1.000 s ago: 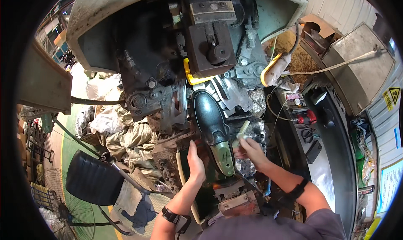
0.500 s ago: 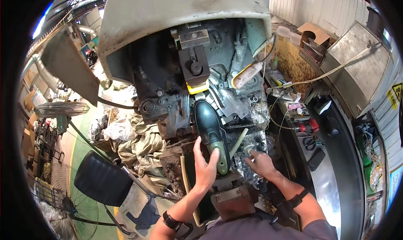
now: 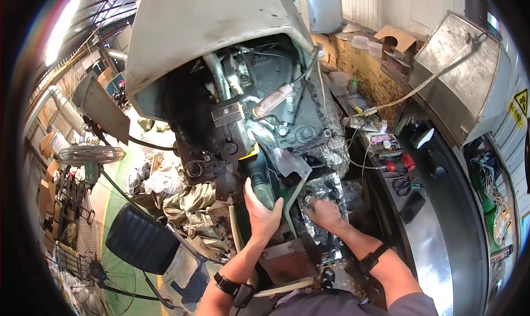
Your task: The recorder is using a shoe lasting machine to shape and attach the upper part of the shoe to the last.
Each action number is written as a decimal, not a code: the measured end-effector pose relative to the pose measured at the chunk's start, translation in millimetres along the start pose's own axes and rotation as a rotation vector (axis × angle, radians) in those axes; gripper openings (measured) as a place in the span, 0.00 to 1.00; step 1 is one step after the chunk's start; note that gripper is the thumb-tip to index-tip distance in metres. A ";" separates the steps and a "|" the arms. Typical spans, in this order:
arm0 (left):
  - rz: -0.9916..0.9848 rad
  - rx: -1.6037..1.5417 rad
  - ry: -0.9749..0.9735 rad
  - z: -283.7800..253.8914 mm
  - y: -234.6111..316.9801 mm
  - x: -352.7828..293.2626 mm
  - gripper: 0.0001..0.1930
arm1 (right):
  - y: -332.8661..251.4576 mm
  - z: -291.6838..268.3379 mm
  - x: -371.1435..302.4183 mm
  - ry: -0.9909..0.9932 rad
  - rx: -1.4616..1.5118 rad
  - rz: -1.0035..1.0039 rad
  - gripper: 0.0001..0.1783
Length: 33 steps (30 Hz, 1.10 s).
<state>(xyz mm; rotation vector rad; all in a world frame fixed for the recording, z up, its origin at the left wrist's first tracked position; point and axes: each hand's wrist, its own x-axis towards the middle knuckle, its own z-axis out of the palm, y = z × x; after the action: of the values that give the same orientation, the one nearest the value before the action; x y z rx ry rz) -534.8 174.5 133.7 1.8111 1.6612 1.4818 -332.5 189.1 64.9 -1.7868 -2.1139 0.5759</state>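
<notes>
A dark shoe on a green shoe last sits under the machine's pressing head, its toe end hidden beneath the head. My left hand is wrapped around the heel end, thumb on the right side and fingers on the left. To the right, my right hand has its fingers curled around a small knob on the machine's metal panel. A pale bent bar stands between the two hands.
The machine's large hood overhangs the work. A handled lamp-like piece hangs inside. On the right bench lie scissors, a black phone-like slab and a red tool. A black chair and fan stand left.
The machine's head has tilted, and its inner parts have shifted. The shoe has gone farther under it, hiding the toe. Both hands have moved slightly left; the view has shifted too.
</notes>
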 end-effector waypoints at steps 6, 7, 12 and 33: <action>-0.007 0.031 0.003 2.5 -7.2 0.0 0.53 | -4.6 -2.9 3.3 0.017 0.011 -0.037 0.20; -0.005 0.030 0.000 3.5 -6.0 0.5 0.53 | -1.6 -1.4 5.0 0.019 0.012 -0.033 0.20; -0.023 -0.006 -0.015 3.4 -4.6 -0.7 0.51 | 2.0 -1.4 6.8 -0.020 0.167 0.004 0.22; -0.040 -0.040 -0.022 7.4 -3.5 -1.1 0.51 | 5.8 1.7 6.0 0.154 0.241 -0.040 0.17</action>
<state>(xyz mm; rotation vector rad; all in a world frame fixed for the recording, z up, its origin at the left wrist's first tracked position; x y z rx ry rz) -530.8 177.8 127.3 1.7564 1.6361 1.4630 -329.4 195.7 60.5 -1.5991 -1.8857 0.6316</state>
